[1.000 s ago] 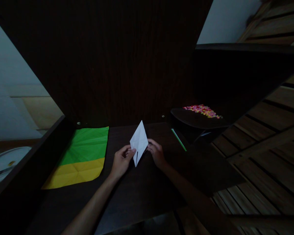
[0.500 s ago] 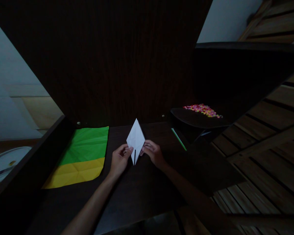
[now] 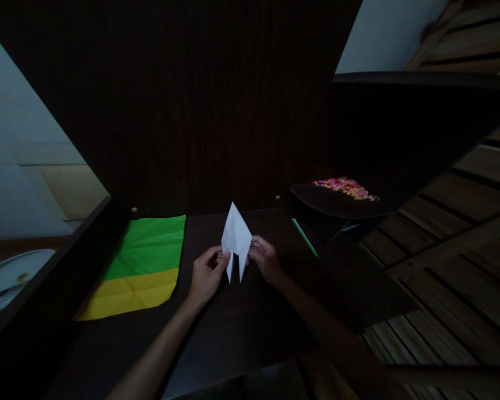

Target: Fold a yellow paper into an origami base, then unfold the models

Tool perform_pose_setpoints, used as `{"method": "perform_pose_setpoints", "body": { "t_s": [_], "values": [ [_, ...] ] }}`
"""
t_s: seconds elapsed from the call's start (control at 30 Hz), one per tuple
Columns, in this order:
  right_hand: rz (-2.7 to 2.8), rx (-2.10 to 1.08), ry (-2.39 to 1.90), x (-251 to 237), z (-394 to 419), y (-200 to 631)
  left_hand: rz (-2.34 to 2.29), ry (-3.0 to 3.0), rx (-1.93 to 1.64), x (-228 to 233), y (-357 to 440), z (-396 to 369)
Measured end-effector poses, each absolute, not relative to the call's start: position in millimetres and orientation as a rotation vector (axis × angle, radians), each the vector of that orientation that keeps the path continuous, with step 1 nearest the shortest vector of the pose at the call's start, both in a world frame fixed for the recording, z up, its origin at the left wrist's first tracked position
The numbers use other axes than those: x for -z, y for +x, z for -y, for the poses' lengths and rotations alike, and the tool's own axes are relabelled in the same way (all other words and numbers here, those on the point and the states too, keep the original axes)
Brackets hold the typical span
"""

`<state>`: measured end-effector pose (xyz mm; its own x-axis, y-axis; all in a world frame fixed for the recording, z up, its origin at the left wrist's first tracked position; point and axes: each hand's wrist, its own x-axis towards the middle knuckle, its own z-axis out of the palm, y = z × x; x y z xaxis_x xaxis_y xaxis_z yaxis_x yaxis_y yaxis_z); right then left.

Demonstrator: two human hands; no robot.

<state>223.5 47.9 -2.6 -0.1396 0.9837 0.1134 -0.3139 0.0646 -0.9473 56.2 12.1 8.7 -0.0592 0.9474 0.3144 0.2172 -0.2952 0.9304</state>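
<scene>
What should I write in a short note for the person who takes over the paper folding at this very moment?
Left hand: pinches the left edge of the folded white paper.
Right hand: pinches its right edge.
The paper is held over the dark table, its point up, its two lower tips spread apart.
Beside it on the left lies a green sheet over a yellow sheet, both creased and flat.
On the right: a thin green strip and a dark tray of coloured pieces.
Done: the white paper has many folds. Left: the coloured sheets are not folded up.
</scene>
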Motion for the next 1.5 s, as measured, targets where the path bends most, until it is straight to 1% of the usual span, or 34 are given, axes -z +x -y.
{"method": "perform_pose_setpoints", "body": {
  "t_s": [0.43, 0.8, 1.0, 1.13, 1.33, 1.5],
  "values": [
    [1.052, -1.435, -0.891, -6, -51, 230, -1.441, 1.896, -1.578, -14, 48, -14],
    [1.076, -1.468, -0.887, -5, -51, 232, -1.56, 1.975, -1.727, -15, 40, -15],
    [1.228, -1.281, -0.901, -4, -48, 230, -1.541, 1.953, -1.74, -13, 44, -15],
    [1.303, -1.241, -0.867, 1, -42, 225, -1.494, 1.899, -1.677, -12, 45, -15],
    [1.453, -1.037, -0.884, 7, -42, 226, -1.326, 1.791, -1.582, -15, 45, -13],
    [1.455, -1.105, -0.86, 4, -43, 225, -1.377, 1.787, -1.572, -18, 49, -14]
  ]
}}
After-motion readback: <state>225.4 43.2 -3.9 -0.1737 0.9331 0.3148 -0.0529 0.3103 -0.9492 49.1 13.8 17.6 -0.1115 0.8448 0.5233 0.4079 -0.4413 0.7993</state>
